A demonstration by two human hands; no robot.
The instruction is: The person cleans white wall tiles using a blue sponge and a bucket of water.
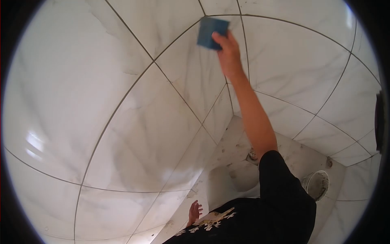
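High in the corner between two tiled walls, my right hand (pixel 228 53) grips a blue sponge (pixel 208 30). The sponge is a flat, squarish block, overlapping the tile joints near the corner and slightly blurred. My thumb lies across its face, while the other fingers are partly hidden behind it. Low beside my body, my left hand (pixel 195 212) hangs with its fingers apart and nothing in it. Around the sponge, white marble-patterned tiles (pixel 178 44) meet along dark grout lines.
A bucket (pixel 317 185) with a stained inside stands on the floor at the right. A small drain opening (pixel 252 156) shows in the dirty floor (pixel 235 140) beside my arm. Some dark object (pixel 379 122) sticks in at the right edge.
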